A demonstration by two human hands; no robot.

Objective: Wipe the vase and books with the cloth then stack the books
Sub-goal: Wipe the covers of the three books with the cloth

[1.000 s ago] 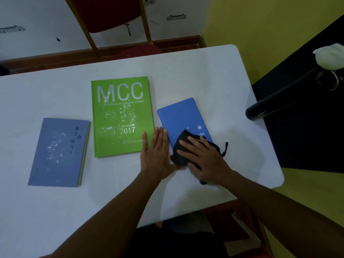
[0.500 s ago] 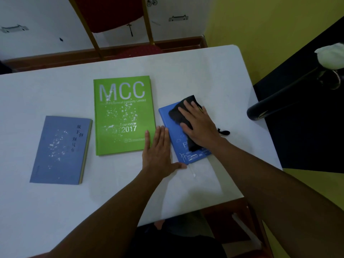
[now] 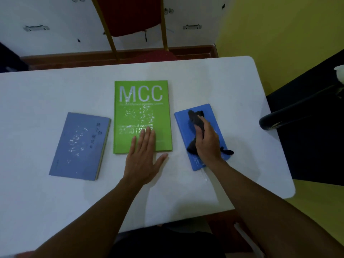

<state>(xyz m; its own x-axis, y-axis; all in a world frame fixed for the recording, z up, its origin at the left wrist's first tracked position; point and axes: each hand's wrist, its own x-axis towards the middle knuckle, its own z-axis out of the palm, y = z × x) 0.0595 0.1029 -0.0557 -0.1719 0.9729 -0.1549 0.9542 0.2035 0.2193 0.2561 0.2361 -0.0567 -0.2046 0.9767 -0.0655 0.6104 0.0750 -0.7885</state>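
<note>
The right hand (image 3: pixel 207 144) presses the crumpled black cloth (image 3: pixel 195 127) onto the small bright-blue book (image 3: pixel 216 116) at the table's right, while the left hand (image 3: pixel 143 157) lies flat and empty on the speckled green hardcover book (image 3: pixel 141 112), likely next to wipe.

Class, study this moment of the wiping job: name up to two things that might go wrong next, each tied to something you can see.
1. The bright blue book lies near the table's right edge, and only the right hand with the black cloth presses on it, so a hard stroke might slide it that way.
2. White specks show on the green book and the grey-blue book. The left hand rests partly on the green cover and may smear them.
</note>
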